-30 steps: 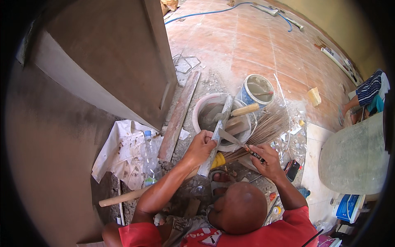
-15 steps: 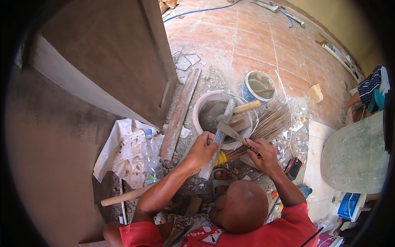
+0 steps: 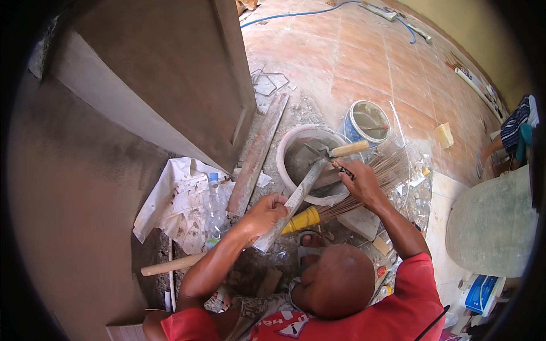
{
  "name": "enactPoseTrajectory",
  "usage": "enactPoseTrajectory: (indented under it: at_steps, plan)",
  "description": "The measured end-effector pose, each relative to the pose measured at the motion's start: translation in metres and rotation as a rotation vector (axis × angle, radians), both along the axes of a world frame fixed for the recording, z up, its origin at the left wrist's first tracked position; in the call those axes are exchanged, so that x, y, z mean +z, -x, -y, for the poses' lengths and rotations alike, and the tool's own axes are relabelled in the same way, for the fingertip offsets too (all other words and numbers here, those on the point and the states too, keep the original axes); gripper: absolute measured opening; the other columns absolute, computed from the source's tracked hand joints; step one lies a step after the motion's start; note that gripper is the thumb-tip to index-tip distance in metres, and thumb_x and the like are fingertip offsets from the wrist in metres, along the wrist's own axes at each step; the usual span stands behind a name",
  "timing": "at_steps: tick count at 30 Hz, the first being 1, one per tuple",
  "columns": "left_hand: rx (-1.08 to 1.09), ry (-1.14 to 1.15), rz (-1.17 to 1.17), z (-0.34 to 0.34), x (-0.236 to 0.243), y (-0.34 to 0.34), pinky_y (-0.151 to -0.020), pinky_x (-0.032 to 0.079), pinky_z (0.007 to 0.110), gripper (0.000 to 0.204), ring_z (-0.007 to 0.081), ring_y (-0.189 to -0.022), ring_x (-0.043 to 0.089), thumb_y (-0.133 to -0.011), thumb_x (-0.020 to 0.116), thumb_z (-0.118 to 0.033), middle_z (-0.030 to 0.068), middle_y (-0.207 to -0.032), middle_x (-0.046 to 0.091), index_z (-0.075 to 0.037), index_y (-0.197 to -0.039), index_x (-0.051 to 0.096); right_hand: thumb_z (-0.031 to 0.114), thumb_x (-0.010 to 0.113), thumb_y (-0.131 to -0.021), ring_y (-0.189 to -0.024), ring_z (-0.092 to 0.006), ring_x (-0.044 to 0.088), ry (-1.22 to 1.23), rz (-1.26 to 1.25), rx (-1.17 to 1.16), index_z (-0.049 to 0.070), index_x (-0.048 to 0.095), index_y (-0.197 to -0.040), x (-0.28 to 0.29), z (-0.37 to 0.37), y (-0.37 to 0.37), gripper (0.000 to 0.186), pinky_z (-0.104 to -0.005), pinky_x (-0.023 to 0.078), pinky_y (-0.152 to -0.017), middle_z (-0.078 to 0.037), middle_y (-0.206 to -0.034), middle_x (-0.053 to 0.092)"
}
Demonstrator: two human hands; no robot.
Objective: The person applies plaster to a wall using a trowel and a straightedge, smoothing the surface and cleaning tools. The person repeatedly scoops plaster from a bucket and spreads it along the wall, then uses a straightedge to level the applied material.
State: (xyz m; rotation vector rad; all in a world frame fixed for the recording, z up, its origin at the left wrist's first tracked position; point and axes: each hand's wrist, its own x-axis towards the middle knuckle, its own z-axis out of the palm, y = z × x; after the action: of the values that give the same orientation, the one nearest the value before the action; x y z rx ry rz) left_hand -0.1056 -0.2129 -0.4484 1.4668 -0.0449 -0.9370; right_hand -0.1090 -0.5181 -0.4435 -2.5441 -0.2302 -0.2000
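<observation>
My left hand (image 3: 264,216) is closed around the lower part of a long, grey, mortar-smeared straight bar (image 3: 296,206). The bar slants up to the right, its far end over a round whitish bucket (image 3: 282,161) with grey mortar (image 3: 302,165) inside. In my right hand (image 3: 359,181) is a putty knife by its dark handle, its thin blade (image 3: 314,151) at the bar's far end above the mortar. A tool with a pale wooden handle (image 3: 350,149) rests across the bucket's right rim; its other end is partly hidden.
Right of the bucket lies a stick broom (image 3: 375,176) with a yellow binding (image 3: 301,219). Behind it stands a blue-and-white pail (image 3: 355,128). Left are a plank (image 3: 259,150), a plastic bottle (image 3: 215,207), a dirty white sheet (image 3: 170,199) and the grey wall. A large translucent container (image 3: 492,221) stands right.
My right hand has moved the putty knife up along the bar to its far end. The left hand and bar have shifted slightly lower left. The whole view has moved a little.
</observation>
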Motion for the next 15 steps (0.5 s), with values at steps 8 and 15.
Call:
enactPoseTrajectory:
  at_steps: [8, 15]
  plan:
    - [0.008, -0.016, -0.009, -0.016, 0.014, 0.01, -0.072, 0.045, 0.024, 0.019, 0.0073, -0.082, 0.054, -0.091, 0.059, -0.009, 0.0026, -0.091, 0.061, 0.002, -0.107, 0.06, 0.013, 0.065, -0.083, -0.087, -0.0383, 0.063, -0.149, 0.107, 0.001, 0.004, 0.067, -0.112, -0.016, -0.016, -0.015, 0.03, -0.0433, 0.05, -0.077, -0.021, -0.095, 0.067]
    - [-0.039, -0.096, 0.055, -0.014, 0.017, 0.011, -0.073, 0.044, 0.023, 0.02, 0.0066, -0.082, 0.054, -0.091, 0.06, -0.007, 0.0005, -0.092, 0.061, 0.0, -0.11, 0.059, 0.011, 0.065, -0.082, -0.091, -0.0377, 0.064, -0.165, 0.036, -0.05, 0.003, 0.066, -0.114, -0.013, -0.01, -0.016, 0.033, -0.0426, 0.05, -0.08, -0.021, -0.101, 0.067]
